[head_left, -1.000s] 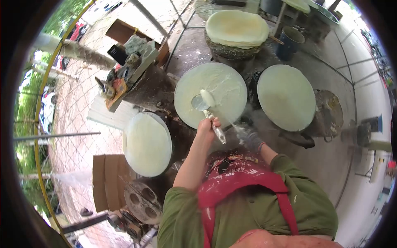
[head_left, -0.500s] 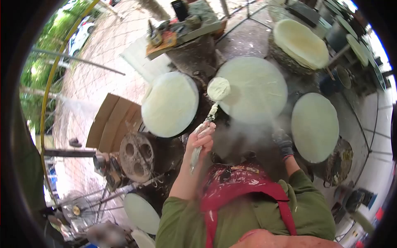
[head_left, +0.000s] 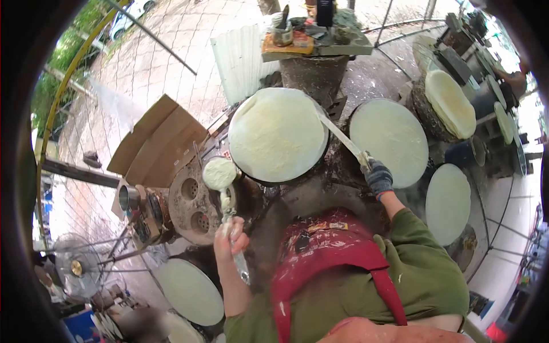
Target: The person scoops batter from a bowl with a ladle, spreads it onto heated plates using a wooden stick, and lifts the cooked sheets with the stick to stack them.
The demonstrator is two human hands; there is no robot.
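My left hand [head_left: 230, 237] grips the handle of a ladle [head_left: 219, 174] whose bowl is coated in pale batter; the bowl hangs over the metal stove top with round holes [head_left: 191, 206], left of the nearest round griddle sheet [head_left: 277, 134]. My right hand [head_left: 377, 177], in a dark glove, holds a long flat stick [head_left: 342, 137] whose far end touches the right edge of that pale sheet. I wear a green shirt and a red batter-stained apron [head_left: 331, 251].
More pale round sheets lie on griddles at the right [head_left: 389, 140], lower right [head_left: 448, 203] and lower left [head_left: 191, 291]. A stack of finished sheets [head_left: 450, 103] sits at the far right. Flattened cardboard [head_left: 151, 140], a cluttered stand [head_left: 314, 37] and a fan [head_left: 77, 266] surround the stoves.
The view has swung left. My left hand carried the ladle down and left, off the sheets to over the holed stove top. My right hand has taken up the stick against the sheet's edge.
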